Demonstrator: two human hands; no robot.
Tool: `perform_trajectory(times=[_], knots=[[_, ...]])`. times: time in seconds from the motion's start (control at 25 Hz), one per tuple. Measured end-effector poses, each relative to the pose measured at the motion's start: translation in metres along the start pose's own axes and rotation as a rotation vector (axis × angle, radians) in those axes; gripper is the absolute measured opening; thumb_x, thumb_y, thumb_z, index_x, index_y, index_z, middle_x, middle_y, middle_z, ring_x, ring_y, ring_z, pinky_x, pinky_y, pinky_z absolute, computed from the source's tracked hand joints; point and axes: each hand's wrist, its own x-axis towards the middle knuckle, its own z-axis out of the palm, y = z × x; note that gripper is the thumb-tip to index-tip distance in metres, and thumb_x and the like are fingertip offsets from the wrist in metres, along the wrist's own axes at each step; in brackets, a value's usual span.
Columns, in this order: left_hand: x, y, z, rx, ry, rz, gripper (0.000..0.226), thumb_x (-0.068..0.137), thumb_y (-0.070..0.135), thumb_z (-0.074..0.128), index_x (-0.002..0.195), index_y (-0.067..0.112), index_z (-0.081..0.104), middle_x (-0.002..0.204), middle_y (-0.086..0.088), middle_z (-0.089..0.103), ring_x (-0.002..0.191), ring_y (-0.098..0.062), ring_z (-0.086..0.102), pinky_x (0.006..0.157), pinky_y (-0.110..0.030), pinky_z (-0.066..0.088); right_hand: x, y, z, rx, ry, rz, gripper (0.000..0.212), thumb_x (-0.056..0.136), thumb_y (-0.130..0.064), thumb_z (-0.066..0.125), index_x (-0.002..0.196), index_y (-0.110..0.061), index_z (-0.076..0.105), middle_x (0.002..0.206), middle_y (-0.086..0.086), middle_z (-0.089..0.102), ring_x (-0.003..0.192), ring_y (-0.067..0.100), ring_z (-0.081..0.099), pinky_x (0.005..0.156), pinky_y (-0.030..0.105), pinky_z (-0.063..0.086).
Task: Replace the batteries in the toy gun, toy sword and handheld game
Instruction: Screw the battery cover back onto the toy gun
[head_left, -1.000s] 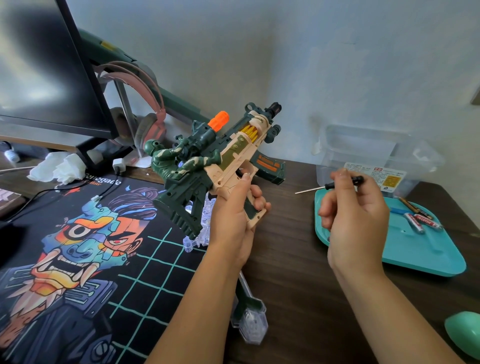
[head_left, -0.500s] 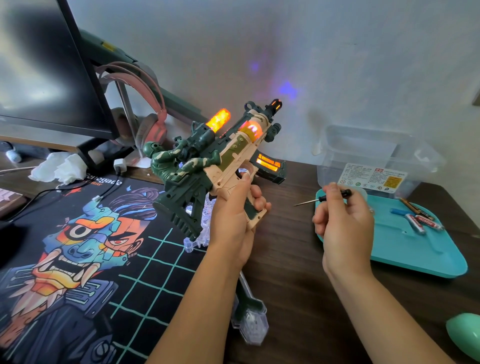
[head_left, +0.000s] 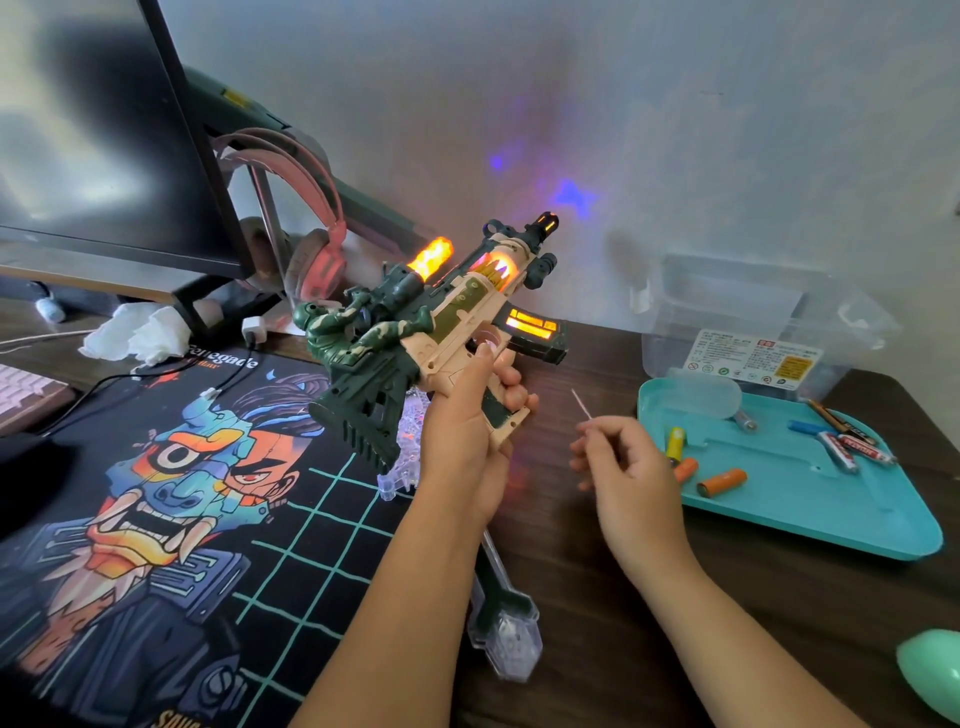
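Gripping lit toy gun (head_left: 457, 322) at centre frame with left hand (head_left: 467, 431), fingers wrapped round the handle, forefinger at the trigger. Pinching thin screwdriver (head_left: 581, 402) in right hand (head_left: 628, 467), centre right, shaft up. Judged: testing fresh cells, gun stage near done. Next, probably: gun down, then over to clear toy sword (head_left: 506, 618) on worktop (head_left: 597, 597), lower centre; battery hatch to find and unscrew. In teal tray (head_left: 810, 519), right: yellow and orange batteries (head_left: 722, 482), red-and-white batteries (head_left: 852, 449) farther back. Behind, clear box (head_left: 753, 312), contents unclear.

The gun (head_left: 457, 317) is tan and dark green, with a camouflage soldier and glowing orange lights. The mat (head_left: 311, 519) is black with a teal grid and a multicoloured face. The tray (head_left: 810, 525) is teal, the headphones (head_left: 317, 260) pink.
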Motion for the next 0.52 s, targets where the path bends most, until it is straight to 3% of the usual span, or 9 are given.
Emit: perform_trajectory(times=[0.16, 0.52], knots=[[-0.008, 0.009, -0.006, -0.053, 0.054, -0.021, 0.009, 0.098, 0.009, 0.051, 0.095, 0.013, 0.059, 0.067, 0.001, 0.056, 0.048, -0.005, 0.049, 0.061, -0.023, 0.055, -0.004, 0.003, 0.007, -0.057, -0.002, -0.01, 0.019, 0.094, -0.017, 0.052, 0.091, -0.033, 0.06, 0.09, -0.008, 0.064, 0.084, 0.009, 0.062, 0.078, 0.04, 0.056], [-0.061, 0.037, -0.057, -0.141, 0.374, 0.017, 0.011, 0.095, 0.009, 0.058, 0.098, 0.002, 0.066, 0.079, -0.006, 0.075, 0.066, -0.011, 0.072, 0.069, -0.027, 0.06, -0.027, -0.008, 0.029, -0.06, -0.079, -0.085, 0.015, 0.094, -0.017, 0.052, 0.092, -0.027, 0.064, 0.09, -0.007, 0.064, 0.088, 0.009, 0.061, 0.076, 0.028, 0.052]])
